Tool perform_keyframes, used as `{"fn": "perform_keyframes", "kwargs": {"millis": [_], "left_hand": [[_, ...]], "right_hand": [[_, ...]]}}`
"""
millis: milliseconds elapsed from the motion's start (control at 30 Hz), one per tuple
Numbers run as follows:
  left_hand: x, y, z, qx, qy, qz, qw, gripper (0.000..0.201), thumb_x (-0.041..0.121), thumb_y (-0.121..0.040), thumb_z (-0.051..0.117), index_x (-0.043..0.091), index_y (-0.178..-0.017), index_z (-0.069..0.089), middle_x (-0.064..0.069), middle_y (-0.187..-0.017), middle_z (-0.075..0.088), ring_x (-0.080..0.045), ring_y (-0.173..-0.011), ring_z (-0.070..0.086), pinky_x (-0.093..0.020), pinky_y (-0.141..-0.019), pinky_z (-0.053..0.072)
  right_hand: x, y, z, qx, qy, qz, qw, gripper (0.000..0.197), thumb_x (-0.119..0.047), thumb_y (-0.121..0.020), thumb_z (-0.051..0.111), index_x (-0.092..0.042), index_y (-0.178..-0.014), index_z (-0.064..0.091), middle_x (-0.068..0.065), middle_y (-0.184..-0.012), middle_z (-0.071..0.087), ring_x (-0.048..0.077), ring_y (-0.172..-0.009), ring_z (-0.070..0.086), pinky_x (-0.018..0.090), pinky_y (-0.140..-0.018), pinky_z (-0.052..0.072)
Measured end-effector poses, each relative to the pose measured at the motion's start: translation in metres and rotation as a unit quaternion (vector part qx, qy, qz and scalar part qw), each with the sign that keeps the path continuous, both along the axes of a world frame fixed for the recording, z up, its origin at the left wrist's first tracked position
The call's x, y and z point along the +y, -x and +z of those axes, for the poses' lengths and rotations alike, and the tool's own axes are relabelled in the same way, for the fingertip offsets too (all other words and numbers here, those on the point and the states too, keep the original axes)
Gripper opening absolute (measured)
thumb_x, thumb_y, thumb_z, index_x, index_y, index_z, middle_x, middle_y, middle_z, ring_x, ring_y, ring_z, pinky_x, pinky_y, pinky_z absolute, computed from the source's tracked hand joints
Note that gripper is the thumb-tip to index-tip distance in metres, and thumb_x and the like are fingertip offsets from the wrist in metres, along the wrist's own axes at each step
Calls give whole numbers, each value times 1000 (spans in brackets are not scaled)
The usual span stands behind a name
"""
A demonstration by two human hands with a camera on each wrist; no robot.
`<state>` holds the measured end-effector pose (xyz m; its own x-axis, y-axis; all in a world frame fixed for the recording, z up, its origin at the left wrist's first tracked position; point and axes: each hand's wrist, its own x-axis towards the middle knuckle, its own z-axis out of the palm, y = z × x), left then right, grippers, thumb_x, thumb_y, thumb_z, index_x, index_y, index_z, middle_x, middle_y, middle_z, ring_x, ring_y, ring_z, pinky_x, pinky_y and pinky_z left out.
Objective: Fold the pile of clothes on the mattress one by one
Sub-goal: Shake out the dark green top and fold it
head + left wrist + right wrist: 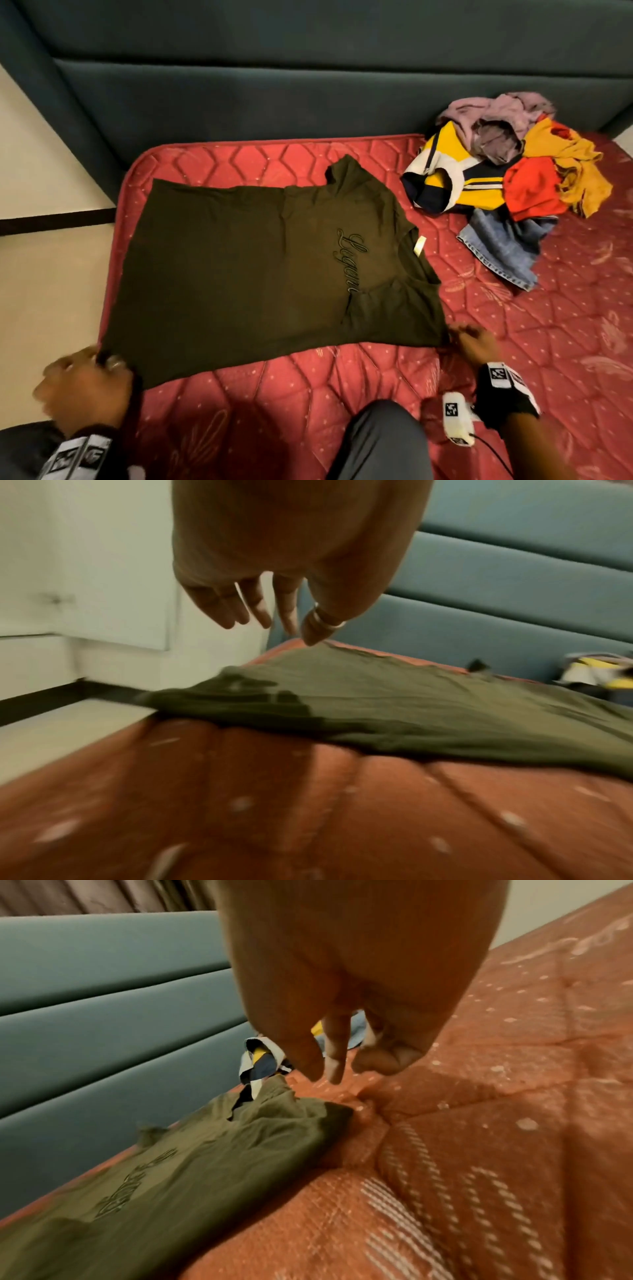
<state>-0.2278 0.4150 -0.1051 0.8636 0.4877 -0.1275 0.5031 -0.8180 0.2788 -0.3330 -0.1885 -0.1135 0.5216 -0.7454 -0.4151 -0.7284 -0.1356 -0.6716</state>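
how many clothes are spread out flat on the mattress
1: the olive t-shirt, flat on the mattress at its left end. The rest sit crumpled in the pile; some may be hidden.

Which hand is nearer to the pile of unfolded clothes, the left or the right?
Right. The right hand is at the olive T-shirt's near sleeve, on the clothes pile's side. The left hand is at the shirt's hem corner, far from the pile.

Teal padded headboard (pixel 308 85) behind; pale floor (pixel 41 274) left.

left hand (pixel 274 561) open, right hand (pixel 349 988) loosely curled
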Motion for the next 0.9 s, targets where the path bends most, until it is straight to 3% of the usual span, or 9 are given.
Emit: {"fn": "perform_keyframes", "kwargs": {"millis": [100, 267, 367, 467, 567, 667, 733, 800, 900], "left_hand": [[-87, -5, 14, -68, 65, -222, 970, 23, 14, -85, 70, 8, -107, 70, -23, -106, 67, -45, -99, 60, -51, -91, 48], [-244, -15, -8, 52, 207, -425, 880, 49, 41, -91, 61, 14, -131, 58, -8, -125, 62, -32, -117, 56, -42, -101, 45], [-305, -19, -16, 144, 210, -427, 867, 63, 51, -89, 62, 17, -140, 48, -5, -131, 58, -29, -125, 52, -42, -104, 44], [-330, -15, -24, 193, 272, -363, 870, 67, 55, -84, 68, 17, -136, 50, 4, -104, 69, -24, -111, 63, -38, -96, 50], [-334, -7, -29, 194, 294, -324, 878, 61, 51, -80, 75, 17, -128, 57, 10, -79, 64, -22, -98, 67, -33, -88, 51], [-331, -2, -23, 195, 262, -321, 889, 35, 46, -83, 75, 16, -100, 66, -3, -87, 68, -28, -98, 66, -31, -80, 48], [-327, 5, -19, 197, 232, -341, 889, 40, 46, -86, 71, 15, -69, 52, -13, -93, 70, -34, -96, 65, -33, -74, 46], [-321, 16, -18, 199, 225, -349, 888, 48, 48, -87, 67, 19, -63, 38, -14, -97, 69, -35, -98, 64, -34, -75, 45], [-311, 32, -22, 209, 246, -331, 887, 42, 48, -87, 65, 22, -65, 41, -9, -93, 71, -33, -99, 65, -35, -79, 51]], "right_hand": [[-1, -15, 8, 40, 135, 81, 987, 20, -27, -93, 68, -11, -103, 76, 15, -99, 75, 31, -99, 69, 34, -82, 49], [16, -32, 0, 8, 15, 161, 987, 23, -25, -87, 76, -16, -106, 65, 5, -89, 69, 21, -83, 66, 23, -59, 53], [15, -31, -7, -11, -20, 157, 987, 36, -16, -83, 80, -9, -113, 60, 7, -81, 64, 17, -70, 62, 13, -57, 49], [17, -20, -13, -30, -28, 134, 990, 37, -2, -80, 79, -1, -111, 58, 7, -72, 56, 14, -64, 55, 8, -60, 46], [20, -10, -16, -39, -27, 138, 989, 43, 2, -77, 81, -3, -111, 55, 5, -77, 55, 13, -67, 55, 10, -68, 47], [17, -6, -17, -28, -3, 165, 986, 51, 1, -74, 83, -12, -113, 53, 2, -85, 56, 12, -75, 55, 8, -71, 44], [12, -3, -15, -9, 17, 193, 981, 38, -1, -78, 81, -13, -105, 59, 2, -84, 60, 12, -75, 57, 5, -68, 43], [5, 2, -18, -1, 35, 215, 976, 19, -6, -82, 78, -13, -93, 64, 1, -83, 66, 15, -77, 60, 8, -69, 44], [6, 10, -20, -14, 34, 192, 981, 18, -1, -87, 71, -14, -79, 62, -6, -69, 64, 17, -74, 58, 13, -65, 45]]}}
